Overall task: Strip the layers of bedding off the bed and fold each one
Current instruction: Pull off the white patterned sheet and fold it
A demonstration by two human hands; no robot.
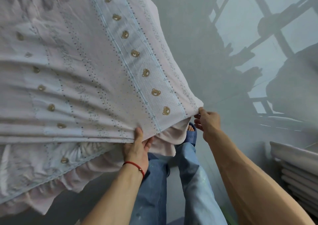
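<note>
A pale pink and blue sheet (pixel 82 66) printed with small bear faces is stretched across the left half of the view, pulled taut toward me. My left hand (pixel 137 149), a red string at its wrist, grips the sheet's near edge with the thumb on top. My right hand (pixel 207 123) pinches the sheet's corner farther right. Under the lifted sheet lies a second pink layer with a ruffled edge (pixel 51 178), hanging off the bed.
Grey floor (pixel 197 35) fills the right side, crossed by window shadows. My legs in blue jeans (pixel 192 181) and a blue slipper (pixel 191 137) stand below the hands. A white ribbed radiator (pixel 296 169) sits at the right edge.
</note>
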